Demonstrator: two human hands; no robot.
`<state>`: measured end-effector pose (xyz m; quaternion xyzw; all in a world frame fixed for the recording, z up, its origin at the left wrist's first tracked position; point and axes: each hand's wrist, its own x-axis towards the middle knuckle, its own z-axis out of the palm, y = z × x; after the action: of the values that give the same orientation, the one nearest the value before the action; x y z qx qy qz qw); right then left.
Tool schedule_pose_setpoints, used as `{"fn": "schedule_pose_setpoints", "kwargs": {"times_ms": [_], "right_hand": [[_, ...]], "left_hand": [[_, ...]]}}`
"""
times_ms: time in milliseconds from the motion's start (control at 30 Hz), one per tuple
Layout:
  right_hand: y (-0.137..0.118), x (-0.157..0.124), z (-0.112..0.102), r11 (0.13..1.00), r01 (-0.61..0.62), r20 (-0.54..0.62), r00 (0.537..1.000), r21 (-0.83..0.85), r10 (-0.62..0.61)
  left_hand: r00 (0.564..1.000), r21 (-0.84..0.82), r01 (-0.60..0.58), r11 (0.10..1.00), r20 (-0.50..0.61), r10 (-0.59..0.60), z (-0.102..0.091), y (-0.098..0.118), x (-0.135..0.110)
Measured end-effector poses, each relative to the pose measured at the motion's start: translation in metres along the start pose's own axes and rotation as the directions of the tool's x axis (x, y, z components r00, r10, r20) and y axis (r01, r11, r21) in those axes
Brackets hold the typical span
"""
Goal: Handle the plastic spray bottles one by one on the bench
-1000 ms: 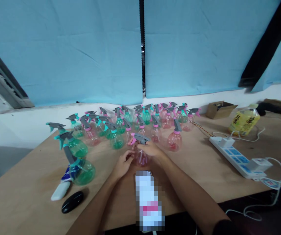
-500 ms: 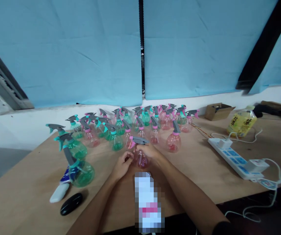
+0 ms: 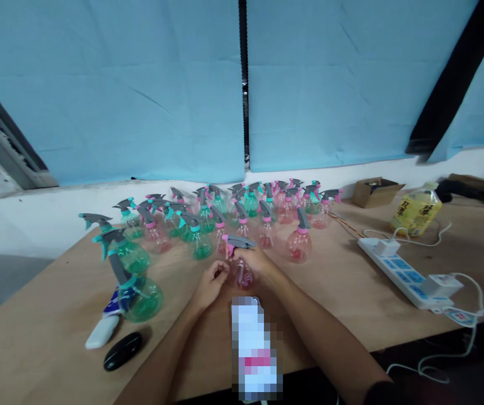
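Observation:
A pink see-through spray bottle (image 3: 243,277) with a grey and pink trigger head stands upright on the table in front of me. My right hand (image 3: 255,260) is closed around its neck, just under the head, from the right. Close to the bottle's left side is my left hand (image 3: 210,286), with its fingers curled in toward the thumb. Whether those fingers touch the bottle or pinch something small, I cannot tell. Just nearer than the bottle lies a phone-like slab (image 3: 254,343), its surface blurred out.
Several pink and green spray bottles (image 3: 299,246) crowd the back of the table. A green one (image 3: 141,301), a white-and-blue object (image 3: 103,332) and a black oval object (image 3: 122,351) lie left. Right are a power strip (image 3: 402,275), a yellow-labelled jug (image 3: 416,211) and a cardboard box (image 3: 377,192).
Almost nothing differs. The grip on the bottle is the same, and both hands have shifted only very slightly.

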<state>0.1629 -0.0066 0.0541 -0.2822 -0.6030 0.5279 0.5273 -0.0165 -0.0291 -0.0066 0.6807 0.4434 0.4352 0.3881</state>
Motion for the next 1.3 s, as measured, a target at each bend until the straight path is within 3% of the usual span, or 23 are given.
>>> {"fn": "schedule_pose_setpoints", "kwargs": {"times_ms": [267,433,767,1000,1200,1300], "right_hand": [[0.002,0.001,0.001,0.998,-0.052,-0.037,0.998,0.024,0.053],[0.002,0.001,0.001,1.000,-0.002,0.008,1.000,0.025,0.002],[0.002,0.001,-0.001,0.998,-0.060,0.002,0.998,0.000,0.060],[-0.006,-0.001,0.001,0.999,0.004,0.012,1.000,-0.047,-0.003],[0.006,0.002,0.003,0.993,0.051,-0.031,0.998,-0.104,-0.054],[0.009,0.001,0.004,0.975,0.123,-0.078,0.987,-0.184,-0.139]], "left_hand": [[0.999,0.063,-0.024,0.998,0.037,0.022,-0.001,-0.001,-0.001],[0.999,0.072,-0.025,0.997,0.027,0.023,0.000,0.001,-0.001],[0.999,0.116,-0.019,0.993,0.036,0.015,-0.001,0.006,-0.001],[0.999,0.116,-0.022,0.993,0.040,0.017,0.000,0.005,-0.002],[1.000,0.099,-0.022,0.995,-0.003,0.023,0.001,0.005,0.000],[0.999,0.041,-0.027,0.999,-0.038,0.028,0.000,0.008,-0.002]]}}
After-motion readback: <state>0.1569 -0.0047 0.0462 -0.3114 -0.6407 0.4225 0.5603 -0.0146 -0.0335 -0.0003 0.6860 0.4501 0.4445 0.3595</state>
